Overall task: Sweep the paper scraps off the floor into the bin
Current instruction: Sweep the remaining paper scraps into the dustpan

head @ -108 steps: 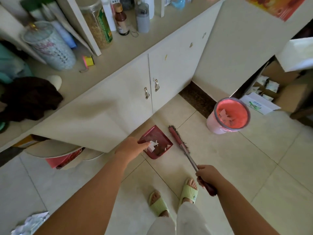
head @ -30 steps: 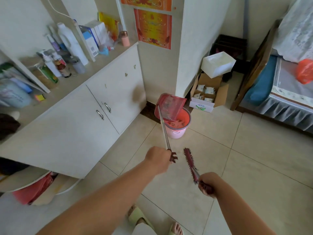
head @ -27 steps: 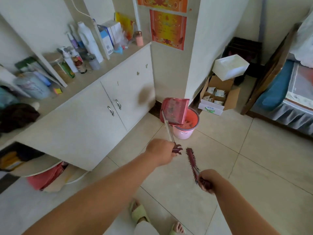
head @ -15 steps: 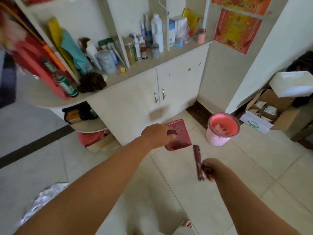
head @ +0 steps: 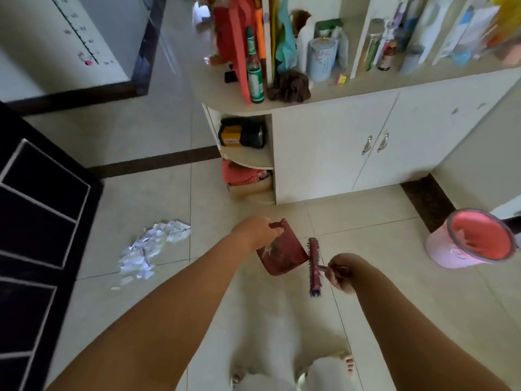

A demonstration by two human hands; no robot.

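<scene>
left hand [head: 255,231] fingers clamped on dustpan [head: 282,251] | right hand [head: 342,273] fingers clamped on brush [head: 314,266] | paper scraps [head: 149,246] left of both | bin [head: 473,242] right

White paper scraps [head: 152,248] lie heaped on the floor, left of centre. A dark red dustpan [head: 283,251] and brush [head: 314,266] hang mid-frame. The pink bin [head: 473,242] stands at right, scraps inside.

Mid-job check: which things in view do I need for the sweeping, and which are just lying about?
For the job:
- paper scraps piled on the floor
- dustpan, in the left hand
- brush, in the right hand
- pink bin

Lying about:
- green bottle
- dark cloth
- white cupboard
</scene>
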